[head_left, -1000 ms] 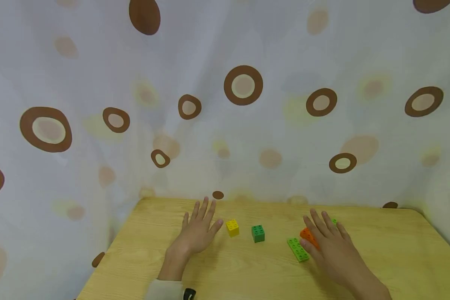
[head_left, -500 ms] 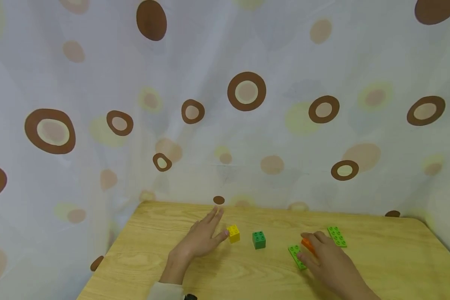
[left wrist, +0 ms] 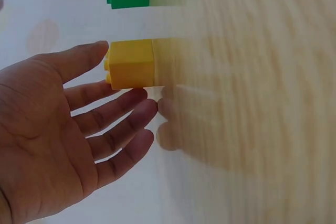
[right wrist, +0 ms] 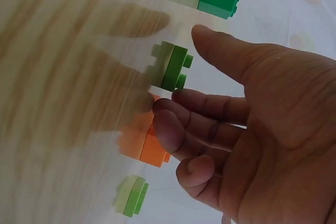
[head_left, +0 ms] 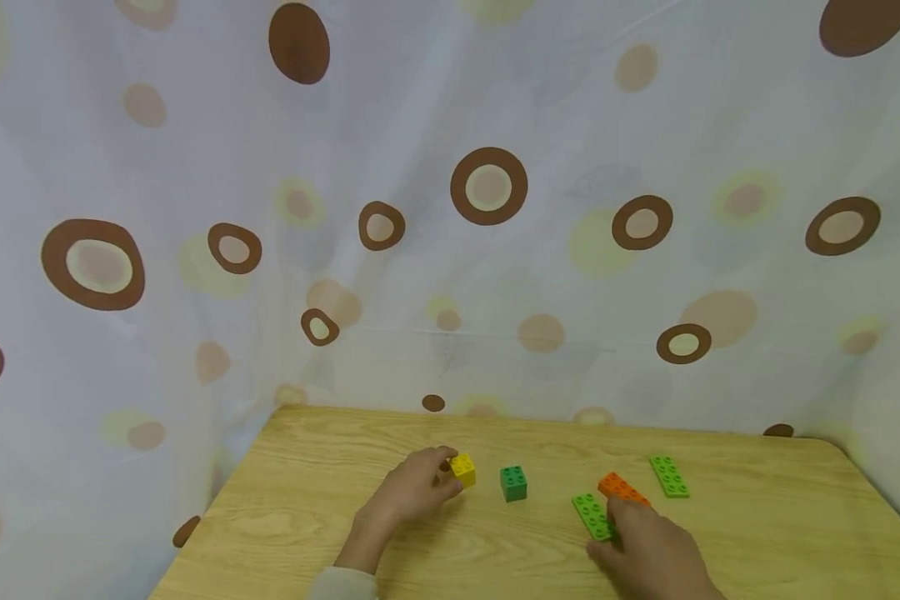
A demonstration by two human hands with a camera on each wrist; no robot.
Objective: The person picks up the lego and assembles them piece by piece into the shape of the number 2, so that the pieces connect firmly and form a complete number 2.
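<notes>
My left hand (head_left: pixel 407 492) is beside the yellow building block (head_left: pixel 462 471), its thumb and fingers spread around the block's near side. In the left wrist view the thumb tip is by the studs of the yellow block (left wrist: pixel 132 64); whether it touches cannot be told. My right hand (head_left: pixel 658 550) is low over the near end of a light green flat block (head_left: pixel 588 511), partly covering it and the orange block (head_left: pixel 621 486). In the right wrist view a gap shows between the thumb and the light green block (right wrist: pixel 175 68), while the bent fingers are close to it.
A dark green block (head_left: pixel 513 483) stands between the hands. Another light green flat block (head_left: pixel 670 477) lies at the right, beyond the orange one. The wooden table (head_left: pixel 270 500) ends at a pale curtain (head_left: pixel 420 275) with brown rings, which also hangs at both sides.
My left hand has lowered and moved right to the yellow block, its fingers bending. My right hand has lowered and drawn nearer to me, from over the orange block to the light green one.
</notes>
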